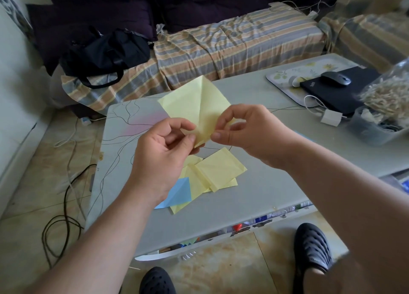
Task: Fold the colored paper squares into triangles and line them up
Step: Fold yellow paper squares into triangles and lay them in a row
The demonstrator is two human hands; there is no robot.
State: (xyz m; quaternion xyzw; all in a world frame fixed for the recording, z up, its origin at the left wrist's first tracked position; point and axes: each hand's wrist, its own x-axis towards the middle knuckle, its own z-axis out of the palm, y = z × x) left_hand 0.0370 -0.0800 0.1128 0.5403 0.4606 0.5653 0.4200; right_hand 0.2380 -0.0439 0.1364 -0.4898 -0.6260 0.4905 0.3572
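Note:
I hold a pale yellow paper square up above the table, creased down its middle. My left hand pinches its lower corner from the left, and my right hand pinches the same corner from the right. Below them on the grey table lies a loose pile of yellow paper pieces, folded and overlapping. A blue folded paper lies at the pile's left, partly under my left wrist.
On the table's right stand a patterned tray, a black notebook with a mouse on it, a white charger and a plastic tub. A striped sofa with a black bag lies behind. Cables trail on the floor at left.

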